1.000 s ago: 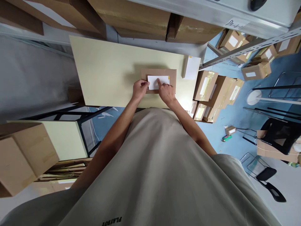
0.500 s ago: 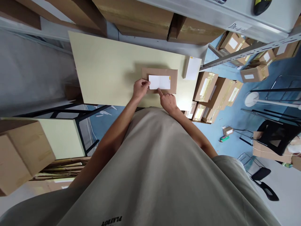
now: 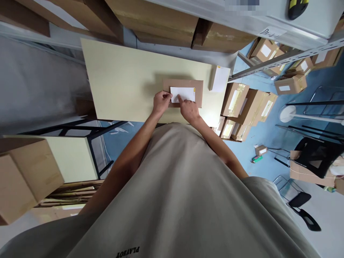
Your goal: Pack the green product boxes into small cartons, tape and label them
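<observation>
A flat brown cardboard box (image 3: pixel 199 94) lies on the pale yellow tabletop, with a white label (image 3: pixel 188 92) on its upper face. The label has a small yellow mark in its far right corner. At the label's left edge, my left hand (image 3: pixel 161 101) is closed in a pinch on that edge. My right hand (image 3: pixel 190 110) holds nothing; its index finger is stretched out and rests on the label's left half, while the other fingers are curled partly out of sight. To the right stands a stack of white labels (image 3: pixel 220 78) with the same yellow mark.
The tabletop (image 3: pixel 120 79) runs along a metal shelf (image 3: pixel 285 34) holding large cartons (image 3: pixel 161 21). Taped boxes (image 3: pixel 233 99) are stacked beyond the table's right end. A black chair (image 3: pixel 317 156) stands on the blue floor, and an open carton (image 3: pixel 29 168) sits at the left.
My right hand has moved up and left, its index fingertip shifting from the label's near edge onto its face. My left hand stays at the label's left edge.
</observation>
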{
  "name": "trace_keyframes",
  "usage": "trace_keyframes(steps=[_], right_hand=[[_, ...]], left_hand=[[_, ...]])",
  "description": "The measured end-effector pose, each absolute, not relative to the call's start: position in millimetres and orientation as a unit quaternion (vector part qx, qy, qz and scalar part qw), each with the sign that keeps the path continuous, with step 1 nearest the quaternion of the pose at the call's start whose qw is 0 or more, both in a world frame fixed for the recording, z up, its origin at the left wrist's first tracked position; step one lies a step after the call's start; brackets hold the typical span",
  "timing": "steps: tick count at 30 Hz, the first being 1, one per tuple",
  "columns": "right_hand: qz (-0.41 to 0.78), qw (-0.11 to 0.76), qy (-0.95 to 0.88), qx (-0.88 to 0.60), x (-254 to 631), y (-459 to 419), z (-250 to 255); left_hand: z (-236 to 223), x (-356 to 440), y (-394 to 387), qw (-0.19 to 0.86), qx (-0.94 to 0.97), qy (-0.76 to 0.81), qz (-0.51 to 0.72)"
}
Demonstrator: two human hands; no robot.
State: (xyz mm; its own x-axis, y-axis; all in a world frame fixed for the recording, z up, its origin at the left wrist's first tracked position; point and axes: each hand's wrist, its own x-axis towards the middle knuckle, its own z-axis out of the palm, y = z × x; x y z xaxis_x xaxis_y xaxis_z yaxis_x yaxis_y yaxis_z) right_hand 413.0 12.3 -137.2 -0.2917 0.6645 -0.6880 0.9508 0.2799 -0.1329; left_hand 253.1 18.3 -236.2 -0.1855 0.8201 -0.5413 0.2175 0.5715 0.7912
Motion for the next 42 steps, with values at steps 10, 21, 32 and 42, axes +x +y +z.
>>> trace_keyframes(steps=[10,21,32,42], right_hand=[[-0.274,0.261,0.756,0.534,412.0,6.4,-141.8],[-0.278,0.245,0.759,0.536,400.2,14.8,-138.7],[-0.276,0.261,0.763,0.524,401.2,10.2,-143.4],[-0.273,0.267,0.759,0.527,392.0,21.8,-141.1]], left_hand=[[-235.9,253.9,17.3,0.505,0.373,0.723,0.289],[-239.8,254.2,17.8,0.480,0.403,0.735,0.260],[-236.9,253.8,17.8,0.461,0.439,0.740,0.216],[-236.7,256.0,18.8,0.450,0.435,0.753,0.203]])
